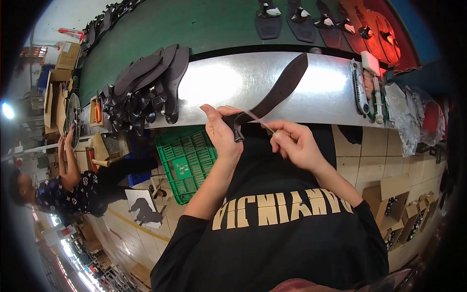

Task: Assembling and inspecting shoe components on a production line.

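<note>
My left hand (224, 132) is closed round the heel end of a dark brown shoe sole (279, 87). The sole slants up to the right over the metal bench top, and black glossy material is bunched at the held end. A thin pale strip (256, 118) runs from the sole beside my left fingers to my right hand (294, 143). My right thumb and fingers pinch its lower end, just right of the sole.
Dark soles (146, 73) with black pieces lie heaped on the bench's left. A utility knife (361, 92) and a syringe (377, 100) lie right, near plastic bags (401, 117). Several sandals line the green belt (214, 27). A green crate (187, 187) stands below; a person works left.
</note>
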A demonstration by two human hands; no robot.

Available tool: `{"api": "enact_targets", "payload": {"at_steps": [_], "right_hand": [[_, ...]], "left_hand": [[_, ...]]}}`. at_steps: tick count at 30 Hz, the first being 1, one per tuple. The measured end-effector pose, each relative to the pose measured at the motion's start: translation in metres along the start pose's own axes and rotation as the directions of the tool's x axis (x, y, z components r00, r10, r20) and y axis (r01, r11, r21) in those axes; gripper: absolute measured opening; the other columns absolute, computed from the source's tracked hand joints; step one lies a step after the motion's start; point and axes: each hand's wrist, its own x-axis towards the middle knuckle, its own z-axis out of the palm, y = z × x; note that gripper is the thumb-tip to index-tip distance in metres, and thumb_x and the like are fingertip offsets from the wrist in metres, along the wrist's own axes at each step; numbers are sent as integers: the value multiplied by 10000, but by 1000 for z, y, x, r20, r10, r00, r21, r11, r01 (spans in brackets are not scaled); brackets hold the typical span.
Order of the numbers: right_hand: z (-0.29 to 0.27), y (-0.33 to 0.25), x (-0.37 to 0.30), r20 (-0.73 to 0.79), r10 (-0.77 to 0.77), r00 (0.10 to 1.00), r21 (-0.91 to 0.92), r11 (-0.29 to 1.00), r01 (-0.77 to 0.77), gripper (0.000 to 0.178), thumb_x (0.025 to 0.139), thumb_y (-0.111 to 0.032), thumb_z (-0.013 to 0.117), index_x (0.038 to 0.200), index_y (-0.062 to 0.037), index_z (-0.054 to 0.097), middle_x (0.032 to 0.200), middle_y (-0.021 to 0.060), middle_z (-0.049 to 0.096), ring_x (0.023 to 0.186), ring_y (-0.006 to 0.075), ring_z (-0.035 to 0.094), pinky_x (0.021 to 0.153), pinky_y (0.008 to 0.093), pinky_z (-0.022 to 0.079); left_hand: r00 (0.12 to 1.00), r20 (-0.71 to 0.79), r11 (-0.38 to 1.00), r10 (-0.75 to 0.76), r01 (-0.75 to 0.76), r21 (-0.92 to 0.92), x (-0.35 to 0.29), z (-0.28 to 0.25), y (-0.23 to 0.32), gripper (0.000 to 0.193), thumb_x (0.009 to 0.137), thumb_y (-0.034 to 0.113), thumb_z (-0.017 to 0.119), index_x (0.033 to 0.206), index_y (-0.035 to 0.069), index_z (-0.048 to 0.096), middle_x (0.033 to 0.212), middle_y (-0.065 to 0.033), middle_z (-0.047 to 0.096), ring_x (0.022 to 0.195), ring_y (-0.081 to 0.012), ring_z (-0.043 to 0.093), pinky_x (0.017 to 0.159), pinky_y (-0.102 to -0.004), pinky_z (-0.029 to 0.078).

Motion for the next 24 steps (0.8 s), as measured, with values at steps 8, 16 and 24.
{"api": "enact_targets", "payload": {"at_steps": [8, 16, 24], "right_hand": [[19, 8, 0, 26, -575, 818, -599, 646, 473, 124, 813, 34, 623, 933, 5, 628, 749, 134, 628, 659, 296, 633, 576, 352, 499], [10, 4, 3, -48, -610, 791, -655, 617, 436, 100, 840, 51, 580, 914, 2, 625, 729, 122, 623, 593, 241, 619, 555, 309, 485], [21, 8, 4, -15, -552, 833, -676, 619, 398, 53, 853, -12, 608, 873, -24, 560, 737, 135, 580, 655, 335, 603, 558, 385, 475]], "left_hand": [[979, 73, 977, -192, 198, -77, -6, 6, 12, 726, 956, 655, 320, 627, 50, 549, 590, -28, 538, 497, -105, 464, 471, -235, 363], [743, 443, 647, -501, 662, -378, 0, 2, -3, 439, 894, 524, 573, 775, 103, 609, 731, -24, 589, 746, -210, 552, 700, -330, 441], [757, 421, 586, -500, 654, -479, 17, 10, -14, 577, 865, 687, 490, 780, 123, 578, 592, -56, 561, 569, -214, 564, 648, -345, 473]]}}
